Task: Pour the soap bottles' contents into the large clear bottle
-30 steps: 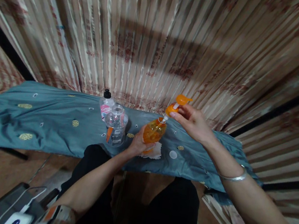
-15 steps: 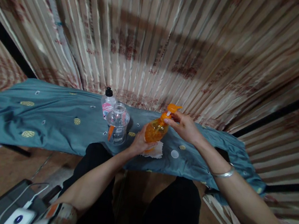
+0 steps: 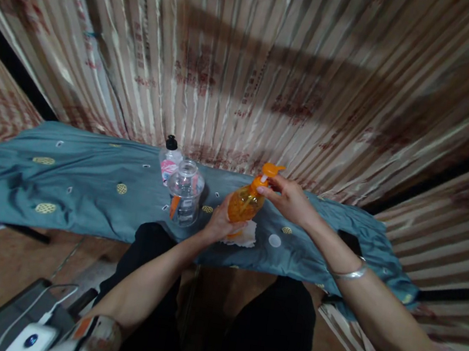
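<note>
An orange pump bottle, see-through with amber liquid inside, tilts with its top to the right above the cloth. Its lower part is wrapped by my left hand. My right hand pinches the orange collar under the pump head, fingers closed round it. Under the bottle lies a torn piece of white paper, partly covered by my left hand. Left of the bottle stands an open clear plastic bottle, upright with an orange label patch. Just behind it is a clear bottle with a black cap and pink label.
A teal patterned cloth covers the long table. On it, a white disc lies to the right, and a dark flat object sits behind my right forearm. A striped curtain hangs behind. A white device with a cable is at lower left.
Almost nothing differs; the view has shifted very slightly. Both hands keep the same hold on the orange pump bottle.
</note>
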`<action>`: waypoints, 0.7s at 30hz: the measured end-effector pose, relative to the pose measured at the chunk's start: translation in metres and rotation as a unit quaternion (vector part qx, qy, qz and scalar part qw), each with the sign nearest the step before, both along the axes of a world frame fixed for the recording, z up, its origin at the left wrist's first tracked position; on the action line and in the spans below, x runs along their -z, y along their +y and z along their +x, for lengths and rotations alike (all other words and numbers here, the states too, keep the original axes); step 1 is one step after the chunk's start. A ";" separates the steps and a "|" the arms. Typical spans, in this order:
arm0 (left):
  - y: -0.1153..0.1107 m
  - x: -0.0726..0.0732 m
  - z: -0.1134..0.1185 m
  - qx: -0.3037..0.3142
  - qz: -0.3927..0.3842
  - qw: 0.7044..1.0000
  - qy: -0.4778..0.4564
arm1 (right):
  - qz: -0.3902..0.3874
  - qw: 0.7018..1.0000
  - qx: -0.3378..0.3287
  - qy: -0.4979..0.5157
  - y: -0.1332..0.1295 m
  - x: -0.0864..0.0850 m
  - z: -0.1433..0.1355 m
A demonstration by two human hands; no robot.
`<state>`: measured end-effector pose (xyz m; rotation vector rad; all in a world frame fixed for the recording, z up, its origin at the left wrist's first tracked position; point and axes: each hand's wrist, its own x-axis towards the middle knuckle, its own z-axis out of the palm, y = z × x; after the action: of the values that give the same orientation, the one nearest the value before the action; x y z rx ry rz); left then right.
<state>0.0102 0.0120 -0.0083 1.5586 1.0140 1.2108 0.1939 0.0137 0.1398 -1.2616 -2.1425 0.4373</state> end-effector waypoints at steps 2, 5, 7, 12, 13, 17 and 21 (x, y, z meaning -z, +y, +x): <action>0.000 0.000 0.000 0.005 0.001 1.000 -0.012 | -0.003 1.000 -0.003 0.003 0.000 -0.001 0.000; -0.001 -0.001 0.001 0.014 -0.011 0.999 -0.027 | -0.010 1.000 -0.009 0.015 0.000 -0.002 0.000; -0.001 -0.002 0.001 0.015 -0.022 0.999 -0.030 | -0.016 0.999 -0.013 0.026 0.001 -0.003 0.000; 0.001 -0.001 0.002 0.007 -0.029 0.999 -0.026 | -0.034 0.997 -0.016 0.066 0.004 -0.004 -0.001; 0.001 -0.001 0.001 0.009 -0.029 0.999 -0.024 | -0.036 0.996 -0.015 0.078 0.004 -0.003 -0.001; 0.002 0.002 0.001 0.008 -0.017 1.000 -0.009 | -0.042 0.990 -0.002 0.135 0.005 0.006 -0.003; 0.002 0.006 0.002 0.009 -0.002 1.000 -0.008 | -0.051 0.980 -0.001 0.190 0.005 0.018 -0.006</action>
<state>0.0119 0.0145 -0.0140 1.5484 0.9898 1.2067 0.1883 0.0185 0.1221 -1.1247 -1.8166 0.7348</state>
